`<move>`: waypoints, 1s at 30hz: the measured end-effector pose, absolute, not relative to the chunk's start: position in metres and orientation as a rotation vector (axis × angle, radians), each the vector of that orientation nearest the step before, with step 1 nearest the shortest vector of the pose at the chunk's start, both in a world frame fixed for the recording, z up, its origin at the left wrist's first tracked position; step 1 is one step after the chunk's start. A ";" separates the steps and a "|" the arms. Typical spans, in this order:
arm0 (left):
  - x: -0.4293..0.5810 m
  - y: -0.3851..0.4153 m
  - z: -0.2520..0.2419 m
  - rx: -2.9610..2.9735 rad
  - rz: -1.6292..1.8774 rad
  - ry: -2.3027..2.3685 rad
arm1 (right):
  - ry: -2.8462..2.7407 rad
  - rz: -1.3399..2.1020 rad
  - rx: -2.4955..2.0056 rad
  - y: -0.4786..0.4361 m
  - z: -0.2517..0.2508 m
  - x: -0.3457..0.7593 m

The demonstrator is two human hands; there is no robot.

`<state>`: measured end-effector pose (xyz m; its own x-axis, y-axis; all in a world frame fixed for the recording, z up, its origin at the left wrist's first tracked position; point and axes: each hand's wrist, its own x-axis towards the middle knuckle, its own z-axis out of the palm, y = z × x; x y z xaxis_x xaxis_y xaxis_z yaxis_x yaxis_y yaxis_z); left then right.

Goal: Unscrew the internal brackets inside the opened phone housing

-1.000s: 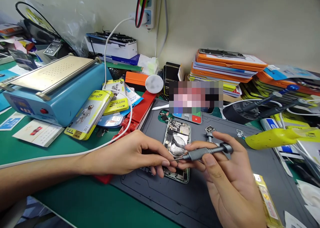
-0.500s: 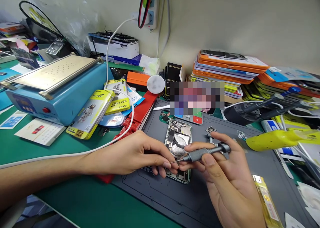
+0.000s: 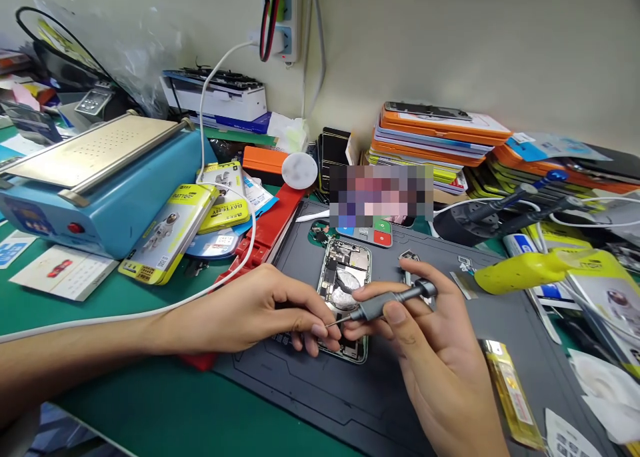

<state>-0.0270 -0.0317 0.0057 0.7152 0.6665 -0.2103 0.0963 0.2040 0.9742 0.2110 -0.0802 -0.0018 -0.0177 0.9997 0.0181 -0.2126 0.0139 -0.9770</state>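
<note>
My right hand [image 3: 425, 350] holds a grey precision screwdriver [image 3: 380, 305] between thumb and fingers, its thin shaft slanting down to the left. At its tip, the thumb and forefinger of my left hand [image 3: 280, 310] are pinched together; whether they grip the tip or something tiny is too small to see. Both hands are above the lower part of an opened phone [image 3: 356, 257], which lies on a dark grey work mat [image 3: 300, 393]. Circuit parts and a crumpled silvery round patch show inside the phone. My fingers cover part of its lower half.
Left stands a blue heating plate machine [image 3: 107, 197], with yellow battery boxes [image 3: 170, 233] beside it. A white cable [image 3: 165, 307] crosses by my left forearm. On the right are a yellow bottle [image 3: 515, 271], a screwdriver holder [image 3: 460, 223] and a yellow lighter [image 3: 513, 393].
The view has turned slightly right, so everything sits further left in the picture. Both hands keep the same grip, and the screwdriver tip stays at my left fingertips.
</note>
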 end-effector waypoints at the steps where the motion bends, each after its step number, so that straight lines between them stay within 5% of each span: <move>1: -0.027 -0.032 0.005 1.325 0.443 0.711 | -1.072 1.307 -1.032 -0.080 -0.002 0.211; 17: -0.030 -0.033 0.006 1.305 0.408 0.664 | -1.126 1.168 -1.100 -0.080 -0.006 0.211; 30: -0.033 -0.032 0.003 1.371 0.422 0.625 | -0.975 1.461 -1.062 -0.078 -0.007 0.214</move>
<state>-0.0325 -0.0322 0.0028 0.7693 0.6175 -0.1640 0.0777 0.1643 0.9833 0.2144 -0.0778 -0.0070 -0.0714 0.9905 -0.1179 -0.2706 -0.1330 -0.9535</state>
